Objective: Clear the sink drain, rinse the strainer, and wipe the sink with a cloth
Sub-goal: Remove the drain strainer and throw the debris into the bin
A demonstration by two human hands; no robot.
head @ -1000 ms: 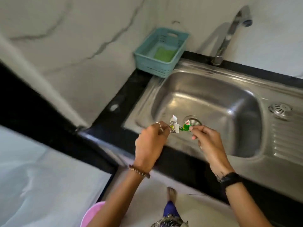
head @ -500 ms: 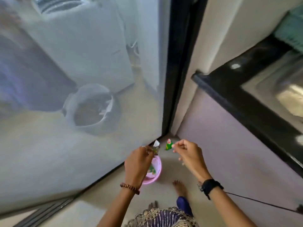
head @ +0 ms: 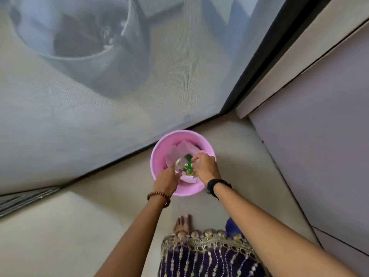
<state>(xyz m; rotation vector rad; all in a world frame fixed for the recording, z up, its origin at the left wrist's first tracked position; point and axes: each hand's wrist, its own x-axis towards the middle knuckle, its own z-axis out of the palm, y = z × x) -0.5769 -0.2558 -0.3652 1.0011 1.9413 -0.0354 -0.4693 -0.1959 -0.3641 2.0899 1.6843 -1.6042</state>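
Drain debris held over pink bin

Scraps of green and white wrapper [head: 187,166] are seen inside the mouth of a round pink plastic bin [head: 159,156] standing on the beige floor [head: 79,226] beside a mesh screen door [head: 99,116]. Both hands are positioned over the bin. A small white scrap [head: 177,162] is located at the left hand's [head: 166,180] fingertips; whether it is pinched cannot be told. The right hand [head: 204,168] is curled, fingertips pressed together at the green scraps.

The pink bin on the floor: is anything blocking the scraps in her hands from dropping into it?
Nothing visible. Both the left hand and right hand are already over the open pink bin, scraps directly above the rubbish inside.
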